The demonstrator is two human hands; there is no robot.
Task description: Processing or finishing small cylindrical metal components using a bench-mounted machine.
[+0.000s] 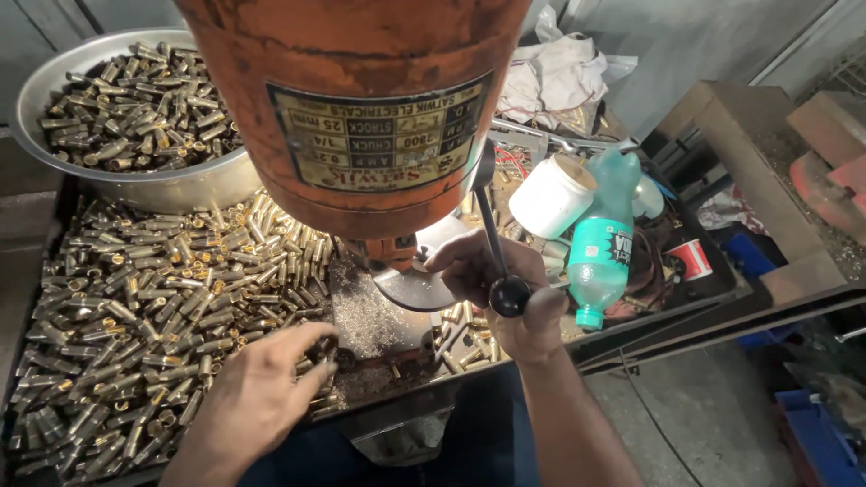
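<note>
It was a small metalworking workshop. A worn orange drill press (361,108) stood over a tray (54,225) heaped with brass tubular parts (162,289), and a steel bowl (135,185) held more. Metal filings (370,316) lay about the machine's base. Clutter, perhaps rags (559,77), a white jar (552,194) and a green bottle (603,243), crowded the bench.

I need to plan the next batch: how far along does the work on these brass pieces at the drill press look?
Done: cannot tell; the steel bowl is heaped with brass pieces, but worked or not isn't visible. In hand: the left hand reaches into the loose pieces beside the press table, while the right hand sits by the feed lever knob. Left: a large spread of brass pieces covers the tray.
</note>
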